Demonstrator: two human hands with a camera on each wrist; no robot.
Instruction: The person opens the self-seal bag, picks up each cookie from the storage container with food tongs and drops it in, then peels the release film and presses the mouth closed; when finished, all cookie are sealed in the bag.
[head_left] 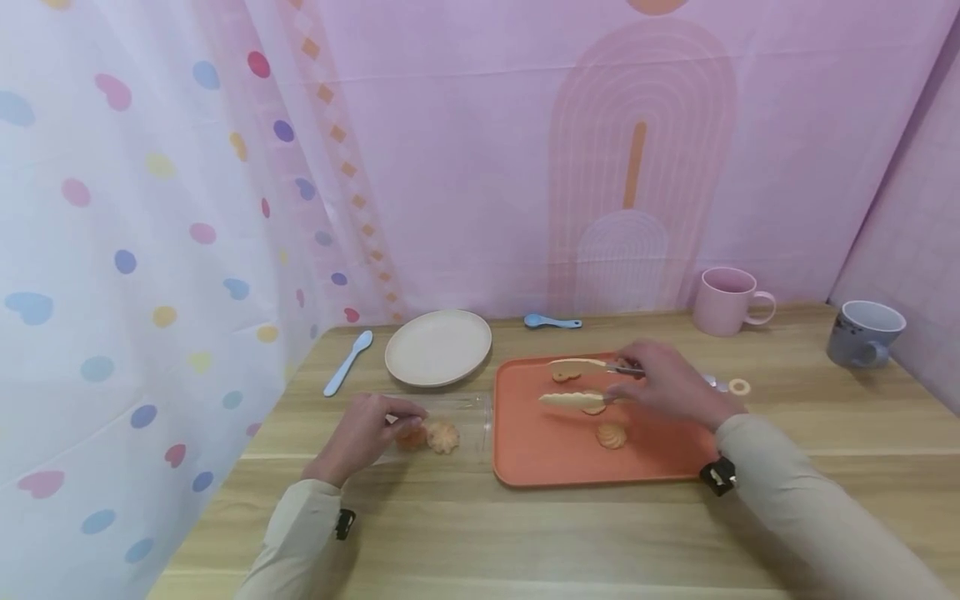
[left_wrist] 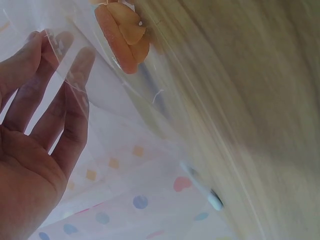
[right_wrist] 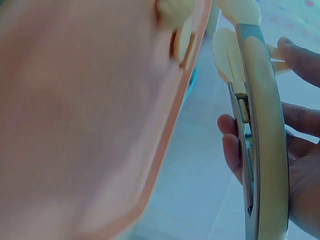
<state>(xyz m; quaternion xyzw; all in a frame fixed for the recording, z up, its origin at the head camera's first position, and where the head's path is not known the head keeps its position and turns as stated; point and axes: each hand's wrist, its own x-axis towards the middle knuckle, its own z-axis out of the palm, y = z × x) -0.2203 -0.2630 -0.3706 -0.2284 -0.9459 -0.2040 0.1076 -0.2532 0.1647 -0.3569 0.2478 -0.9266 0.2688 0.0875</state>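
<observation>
Our right hand (head_left: 667,385) grips a pair of cream tongs (head_left: 577,383), fingers curled round the handle end, the two arms spread apart over the orange tray (head_left: 525,450). In the right wrist view the fingers (right_wrist: 231,150) wrap the tongs' metal-lined arm. One cookie (head_left: 564,375) lies under the far arm of the tongs, another (head_left: 594,408) under the near arm, and a third cookie (head_left: 612,435) sits on the tray just nearer to us than that hand.

Our left hand (head_left: 363,433) rests on the worktop (head_left: 600,533) holding the edge of a clear plastic box (head_left: 468,417), its fingers only lightly bent against the clear wall, as the left wrist view shows. Two cookies (head_left: 442,436) lie inside the box, just right of those fingertips.

Beyond the left hand stand a cream plate (head_left: 438,347) and a pale blue spoon (head_left: 348,362). Beyond the right hand are a pink mug (head_left: 726,302) and a grey mug (head_left: 862,333).
</observation>
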